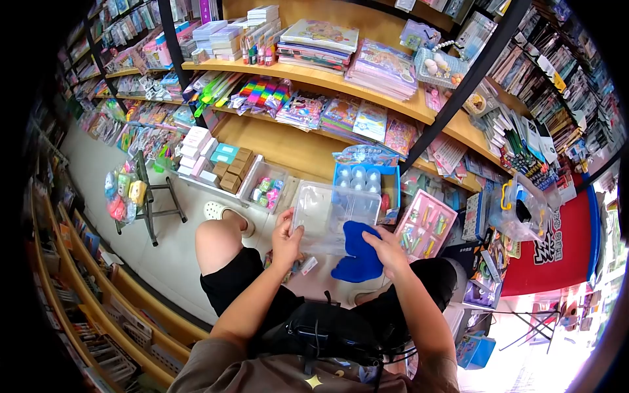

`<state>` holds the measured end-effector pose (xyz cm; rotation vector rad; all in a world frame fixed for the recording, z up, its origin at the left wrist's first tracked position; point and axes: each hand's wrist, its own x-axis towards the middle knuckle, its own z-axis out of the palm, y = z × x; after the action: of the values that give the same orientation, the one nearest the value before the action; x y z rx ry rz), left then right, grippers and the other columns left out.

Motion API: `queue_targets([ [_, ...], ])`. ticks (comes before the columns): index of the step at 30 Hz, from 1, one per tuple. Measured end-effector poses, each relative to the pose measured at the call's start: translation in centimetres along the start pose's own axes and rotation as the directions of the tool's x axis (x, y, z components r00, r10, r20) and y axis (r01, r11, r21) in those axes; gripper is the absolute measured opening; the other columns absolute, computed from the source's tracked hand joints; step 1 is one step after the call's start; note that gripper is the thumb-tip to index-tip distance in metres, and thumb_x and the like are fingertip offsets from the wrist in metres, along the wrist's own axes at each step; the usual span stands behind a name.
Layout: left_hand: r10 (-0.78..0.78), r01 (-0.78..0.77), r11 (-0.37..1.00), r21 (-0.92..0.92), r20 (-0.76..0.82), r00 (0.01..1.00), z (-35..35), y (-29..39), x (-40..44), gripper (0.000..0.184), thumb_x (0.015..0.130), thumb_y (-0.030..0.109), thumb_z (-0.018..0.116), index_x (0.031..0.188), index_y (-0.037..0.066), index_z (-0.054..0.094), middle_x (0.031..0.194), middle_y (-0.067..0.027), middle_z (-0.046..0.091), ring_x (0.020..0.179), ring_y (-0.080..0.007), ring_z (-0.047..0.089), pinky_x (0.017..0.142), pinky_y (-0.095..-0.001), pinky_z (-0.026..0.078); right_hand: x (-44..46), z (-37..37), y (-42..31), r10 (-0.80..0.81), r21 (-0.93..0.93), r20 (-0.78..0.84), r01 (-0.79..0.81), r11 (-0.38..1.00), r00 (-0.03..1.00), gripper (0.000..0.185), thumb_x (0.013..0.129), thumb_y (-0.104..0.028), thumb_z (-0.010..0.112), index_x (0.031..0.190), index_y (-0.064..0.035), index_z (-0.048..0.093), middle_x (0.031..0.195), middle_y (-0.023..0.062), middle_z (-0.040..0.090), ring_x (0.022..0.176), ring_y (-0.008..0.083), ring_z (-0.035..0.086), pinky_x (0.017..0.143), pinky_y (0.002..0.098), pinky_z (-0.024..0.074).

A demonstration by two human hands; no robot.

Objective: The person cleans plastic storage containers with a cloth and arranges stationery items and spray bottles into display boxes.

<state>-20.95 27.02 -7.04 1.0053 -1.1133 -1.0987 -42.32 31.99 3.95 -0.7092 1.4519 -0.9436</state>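
A clear plastic box [321, 208] is held up in front of the lower shelf, tilted toward me. My left hand [287, 239] grips its left side, fingers closed on the edge. My right hand [388, 249] pinches a blue cloth [360, 255], which hangs against the lower right part of the box. Behind the box's right side stands a blue display carton [367, 171] with clear rounded items in it. A pink tray [426, 226] of small items is just right of my right hand.
White boxes [195, 145] and brown boxes [234, 171] sit in a bin at the left, beside a clear bin [268, 187] of colourful pieces. A folding stool [152, 196] is farther left. Shelves [314, 75] of books rise ahead; a clear tub [521, 206] stands right.
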Motion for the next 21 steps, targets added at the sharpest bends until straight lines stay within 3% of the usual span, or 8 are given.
queue_targets([
  [3,-0.014,0.014,1.000,-0.003,-0.016,1.000,-0.2,0.0,0.2,0.015,0.074,-0.006,0.054,0.063,-0.001,0.045,0.117,-0.0116,0.044,0.106,-0.0176,0.044,0.089,-0.0280,0.033,-0.2,-1.2,1.0,-0.046,-0.270,0.070,0.064,0.961,0.996,0.036,0.088,-0.029,0.052,0.109,0.0001,0.055,0.096,0.0053,0.059,0.086,0.0114,0.054,0.077,0.0235,0.0423],
  [9,-0.004,0.003,0.999,-0.034,-0.005,1.000,-0.1,0.6,0.4,0.006,0.075,-0.004,0.054,0.070,-0.003,0.051,0.117,-0.0111,0.044,0.105,-0.0173,0.044,0.088,-0.0276,0.033,-1.8,-3.9,2.1,-0.048,-0.234,0.048,0.058,0.970,0.998,0.036,0.087,-0.035,0.054,0.088,-0.0001,0.060,0.076,-0.0011,0.054,0.068,0.0062,0.046,0.060,0.0214,0.0375],
  [12,-0.038,0.037,0.996,-0.077,-0.015,0.999,-0.1,0.9,0.3,0.007,0.076,-0.004,0.052,0.081,-0.004,0.058,0.118,-0.0100,0.044,0.105,-0.0173,0.045,0.088,-0.0277,0.034,-2.6,-5.3,2.5,0.070,-0.257,-0.104,-0.095,0.962,0.992,0.041,0.086,-0.039,0.055,0.074,0.0000,0.060,0.065,-0.0023,0.051,0.059,0.0061,0.043,0.053,0.0226,0.0358],
  [13,-0.052,0.050,0.993,-0.105,-0.024,0.998,-0.1,1.1,0.4,0.012,0.076,-0.004,0.052,0.086,-0.005,0.059,0.119,-0.0095,0.044,0.105,-0.0173,0.045,0.088,-0.0278,0.034,-2.5,-5.9,2.9,-0.006,-0.303,-0.136,-0.036,0.952,0.991,0.045,0.084,-0.041,0.056,0.068,0.0008,0.060,0.057,-0.0031,0.047,0.053,0.0066,0.042,0.049,0.0235,0.0343],
  [16,-0.061,0.060,0.992,-0.113,-0.003,0.998,-0.2,2.2,0.7,0.020,0.077,-0.003,0.050,0.095,-0.005,0.059,0.119,-0.0083,0.045,0.108,-0.0183,0.045,0.091,-0.0293,0.034,-3.1,-7.4,3.5,0.015,-0.296,-0.132,-0.054,0.954,0.991,0.047,0.086,-0.043,0.052,0.077,0.0009,0.062,0.062,-0.0009,0.051,0.057,0.0076,0.045,0.053,0.0233,0.0383],
  [19,-0.070,0.083,0.968,-0.238,0.064,0.995,1.0,3.9,1.0,0.022,0.078,-0.003,0.050,0.098,-0.005,0.059,0.119,-0.0088,0.047,0.113,-0.0203,0.044,0.095,-0.0318,0.034,-3.7,-7.3,4.5,0.022,0.039,-0.031,-0.021,0.999,0.999,0.053,0.087,-0.049,0.045,0.088,0.0009,0.061,0.074,0.0073,0.060,0.068,0.0130,0.056,0.063,0.0256,0.0462],
  [20,-0.080,0.107,0.947,-0.304,0.099,0.992,1.7,4.7,0.9,0.021,0.078,-0.002,0.050,0.098,-0.005,0.059,0.119,-0.0091,0.047,0.115,-0.0211,0.044,0.096,-0.0327,0.033,-4.4,-7.2,4.0,0.170,0.121,0.060,-0.176,0.977,0.984,0.067,0.086,-0.059,0.034,0.099,0.0021,0.057,0.082,0.0114,0.060,0.078,0.0163,0.057,0.071,0.0291,0.0470],
  [21,-0.078,0.118,0.947,-0.300,0.141,0.987,2.4,5.6,1.0,0.022,0.079,-0.001,0.051,0.098,-0.004,0.059,0.120,-0.0105,0.048,0.116,-0.0230,0.044,0.097,-0.0350,0.034,-4.4,-7.3,5.0,0.196,0.257,0.161,-0.232,0.938,0.967,0.070,0.085,-0.062,0.031,0.104,0.0009,0.055,0.082,0.0111,0.060,0.077,0.0169,0.057,0.071,0.0296,0.0472],
])
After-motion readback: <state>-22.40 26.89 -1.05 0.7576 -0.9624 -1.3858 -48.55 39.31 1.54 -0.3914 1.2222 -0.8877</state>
